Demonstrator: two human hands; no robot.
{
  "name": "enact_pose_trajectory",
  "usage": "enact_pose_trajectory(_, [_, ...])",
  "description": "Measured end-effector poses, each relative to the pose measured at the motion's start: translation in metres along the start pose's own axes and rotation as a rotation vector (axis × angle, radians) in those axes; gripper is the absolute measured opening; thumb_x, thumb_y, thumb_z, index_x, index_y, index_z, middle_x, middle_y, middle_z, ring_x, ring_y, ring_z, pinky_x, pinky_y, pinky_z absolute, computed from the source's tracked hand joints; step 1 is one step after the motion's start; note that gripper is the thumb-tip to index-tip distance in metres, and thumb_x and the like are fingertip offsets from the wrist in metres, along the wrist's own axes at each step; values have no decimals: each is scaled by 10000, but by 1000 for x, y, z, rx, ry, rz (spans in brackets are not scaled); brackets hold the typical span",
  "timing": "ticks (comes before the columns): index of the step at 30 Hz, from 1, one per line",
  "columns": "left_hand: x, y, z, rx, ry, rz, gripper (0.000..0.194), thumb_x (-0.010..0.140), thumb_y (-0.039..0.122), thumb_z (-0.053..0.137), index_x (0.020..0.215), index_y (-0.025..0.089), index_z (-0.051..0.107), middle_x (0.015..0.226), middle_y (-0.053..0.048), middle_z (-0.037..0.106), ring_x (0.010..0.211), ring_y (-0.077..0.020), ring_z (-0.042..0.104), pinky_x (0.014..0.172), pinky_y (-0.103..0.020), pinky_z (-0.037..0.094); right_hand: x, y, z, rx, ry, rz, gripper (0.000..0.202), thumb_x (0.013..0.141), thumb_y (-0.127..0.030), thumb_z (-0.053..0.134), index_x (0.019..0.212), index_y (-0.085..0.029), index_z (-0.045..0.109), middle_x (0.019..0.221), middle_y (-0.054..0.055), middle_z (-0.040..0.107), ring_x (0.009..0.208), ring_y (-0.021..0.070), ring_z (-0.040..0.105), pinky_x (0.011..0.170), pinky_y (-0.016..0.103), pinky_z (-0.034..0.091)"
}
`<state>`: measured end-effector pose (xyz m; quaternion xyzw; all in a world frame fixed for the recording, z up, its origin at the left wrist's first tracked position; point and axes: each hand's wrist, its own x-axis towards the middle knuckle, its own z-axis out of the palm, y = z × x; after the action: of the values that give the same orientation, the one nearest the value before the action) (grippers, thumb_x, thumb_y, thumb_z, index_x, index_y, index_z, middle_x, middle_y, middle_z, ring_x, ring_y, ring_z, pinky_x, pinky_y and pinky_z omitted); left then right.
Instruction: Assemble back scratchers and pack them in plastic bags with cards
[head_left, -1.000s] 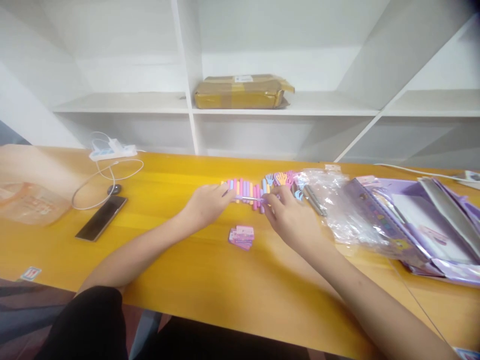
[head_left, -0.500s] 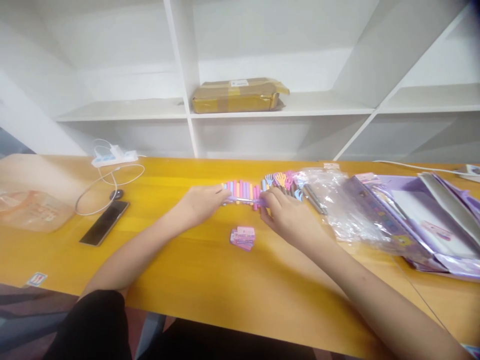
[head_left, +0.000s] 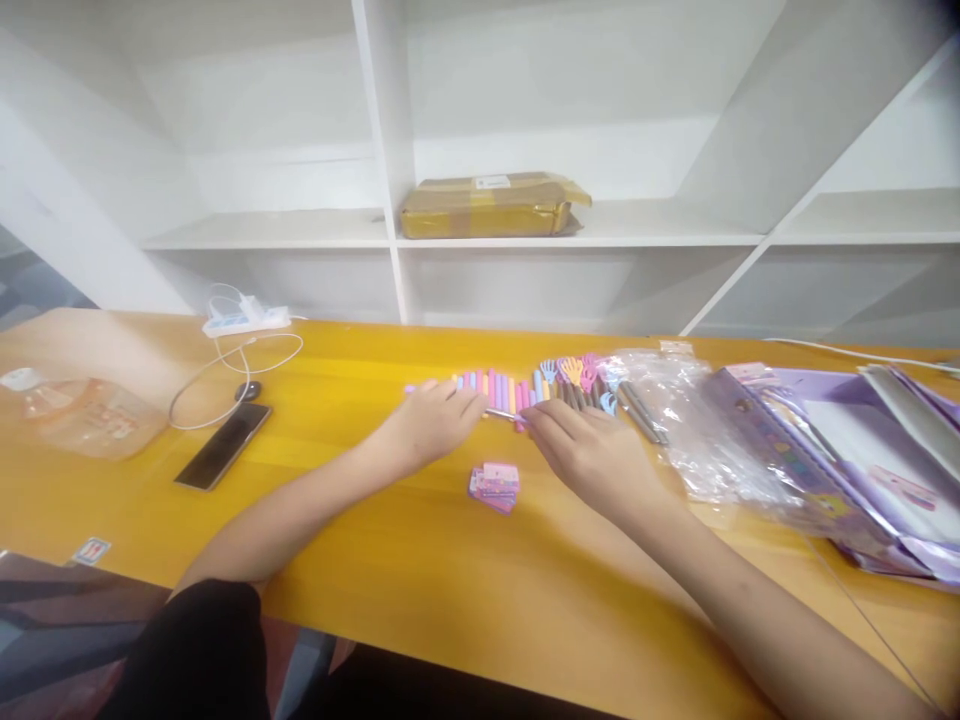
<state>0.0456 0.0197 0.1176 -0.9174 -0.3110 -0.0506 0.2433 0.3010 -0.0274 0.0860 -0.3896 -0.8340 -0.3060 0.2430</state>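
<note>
My left hand [head_left: 437, 422] and my right hand [head_left: 589, 445] are both closed on one slim stick [head_left: 499, 413]. Its thin silver middle shows between my fingertips. Purple shows beside my right fingers, and a purple tip pokes out past my left hand; whether it belongs to the same stick I cannot tell. Just behind my hands lies a row of pink, purple, yellow and blue tubes [head_left: 501, 389]. Small hand-shaped pieces [head_left: 571, 371] in several colours lie beyond my right hand, near dark sticks [head_left: 643, 412]. In front sits a small pile of pink and purple cards [head_left: 495, 487].
Clear plastic bags [head_left: 697, 430] and a purple box [head_left: 795, 450] occupy the right side. On the left are a phone [head_left: 223, 447], a white cable, a power strip [head_left: 246, 319] and an orange-tinted bottle [head_left: 94, 415]. A taped parcel [head_left: 491, 207] rests on the white shelf behind.
My hands are closer together, with less of the silver rod showing between them. A purple tip now appears left of my left hand. The whole view has shifted slightly.
</note>
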Motion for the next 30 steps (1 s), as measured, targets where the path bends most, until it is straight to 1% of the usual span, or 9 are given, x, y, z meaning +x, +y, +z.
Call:
enact_pose_trajectory(5, [0, 0, 4, 0, 54, 8, 233, 1064, 107, 379, 1077, 164, 604, 888, -72, 676, 808, -214, 620, 659, -356, 357, -1, 1, -2, -5, 11, 0, 174, 999, -80, 560, 1079, -177, 681, 852, 1, 702, 617, 123, 451, 625, 322, 304])
enact_pose_trajectory(8, [-1, -4, 4, -13, 69, 27, 230, 1081, 152, 386, 1054, 166, 614, 867, -60, 671, 780, -205, 609, 640, -350, 342, -1, 2, -5, 3, 27, 4, 215, 1001, -60, 533, 1073, -184, 694, 844, 2, 709, 608, 118, 454, 622, 314, 303])
enact_pose_trajectory(11, [-1, -7, 1, -20, 59, 43, 225, 1053, 111, 408, 1091, 173, 622, 863, -44, 665, 754, -188, 595, 626, -334, 329, 0, 2, -9, 37, 25, 24, 276, 988, -29, 500, 1077, -191, 706, 836, 4, 716, 618, 113, 485, 636, 304, 325])
enact_pose_trajectory(13, [-3, -8, -2, -34, 40, 51, 262, 1021, 67, 420, 1145, 183, 619, 870, -35, 663, 745, -179, 587, 618, -325, 320, 1, 3, -12, 61, 17, 31, 302, 983, -22, 491, 1089, -196, 713, 863, 6, 735, 628, 108, 510, 648, 298, 343])
enact_pose_trajectory(17, [-5, -10, -6, -90, 39, 62, 304, 1006, 58, 430, 1199, 206, 612, 890, -26, 667, 751, -175, 581, 618, -316, 330, 3, 5, -16, 93, 52, 27, 314, 979, -6, 506, 1114, -197, 717, 925, 13, 775, 665, 105, 573, 660, 291, 360])
enact_pose_trajectory(22, [-7, -14, -9, -101, 69, 44, 292, 1016, 64, 422, 1168, 201, 631, 873, -27, 662, 755, -174, 576, 626, -311, 335, 5, 8, -20, 83, 96, -19, 310, 990, -5, 515, 1121, -195, 721, 968, 13, 808, 740, 97, 651, 658, 284, 373])
enact_pose_trajectory(27, [-6, -18, -10, -88, 63, 18, 278, 1047, 114, 415, 1171, 215, 643, 892, -32, 669, 787, -180, 590, 643, -314, 345, 4, 13, -23, 20, 150, -30, 323, 976, -12, 542, 1150, -209, 730, 895, -14, 811, 674, 82, 641, 630, 287, 381])
enact_pose_trajectory(30, [-6, -23, -11, -80, 66, 6, 301, 1021, 82, 427, 1170, 228, 645, 893, -29, 666, 785, -178, 589, 648, -314, 351, 5, 17, -25, 16, 148, -41, 349, 975, -18, 538, 1182, -226, 727, 988, -4, 824, 719, 88, 676, 639, 284, 407])
